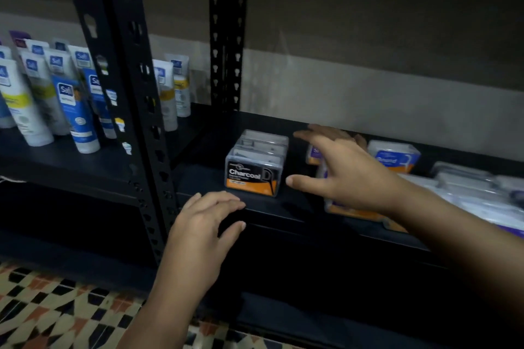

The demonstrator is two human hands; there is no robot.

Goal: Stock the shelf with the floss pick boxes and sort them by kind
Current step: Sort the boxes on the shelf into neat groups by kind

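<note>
On the shelf, the Charcoal box stands near the front edge, left hand loosely spread and holding nothing before that edge, right hand splayed wide above purple boxes toward the back, touching none plainly

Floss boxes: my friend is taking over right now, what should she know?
Left hand: open, holding nothing, by the shelf's front edge.
Right hand: open, reaching over the purple boxes, gripping nothing.
Done: the charcoal boxes stand in a row front to back.
Nearby: a blue box at the back, and a blurred pile of boxes on the right.
Left: sort the purple, the blue and the pile into rows.
</note>
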